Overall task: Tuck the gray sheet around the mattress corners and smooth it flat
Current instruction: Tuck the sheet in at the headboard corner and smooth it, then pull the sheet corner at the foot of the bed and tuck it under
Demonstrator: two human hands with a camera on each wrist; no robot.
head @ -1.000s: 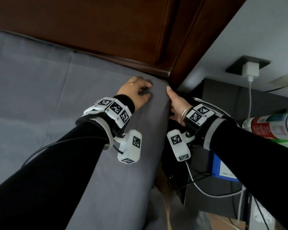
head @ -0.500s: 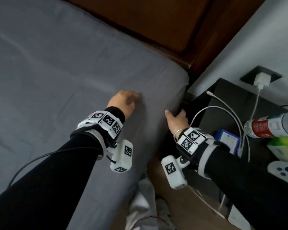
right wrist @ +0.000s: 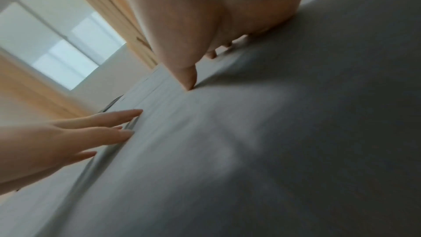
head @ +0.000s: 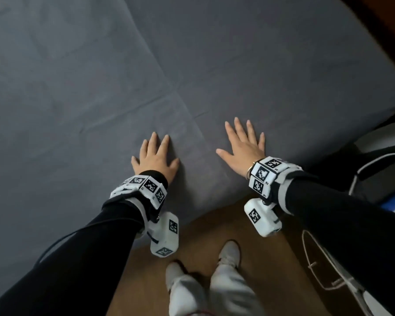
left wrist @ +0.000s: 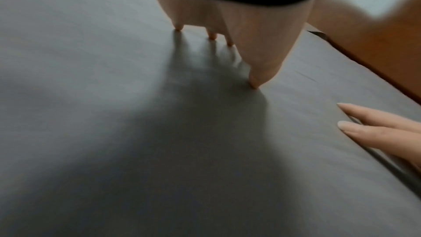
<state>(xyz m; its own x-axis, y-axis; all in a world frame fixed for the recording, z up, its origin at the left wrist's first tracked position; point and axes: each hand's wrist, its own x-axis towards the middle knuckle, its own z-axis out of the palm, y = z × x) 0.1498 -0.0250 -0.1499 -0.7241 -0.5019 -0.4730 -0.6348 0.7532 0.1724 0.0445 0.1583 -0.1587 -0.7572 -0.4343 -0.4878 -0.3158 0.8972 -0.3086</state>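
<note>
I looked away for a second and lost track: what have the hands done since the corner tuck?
Both hands left the bed corner by the headboard. The left hand and right hand now lie flat, fingers spread, side by side on top of the sheet near the bed's edge. The right hand came up from the mattress side. The sheet stays on; creases remain ahead of the hands.

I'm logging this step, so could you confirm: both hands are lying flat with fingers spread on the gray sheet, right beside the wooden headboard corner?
Not quite. The left hand and right hand do lie flat, fingers spread, on the gray sheet, but along the bed's side edge above the floor, not beside the headboard. The head view shows it.
</note>
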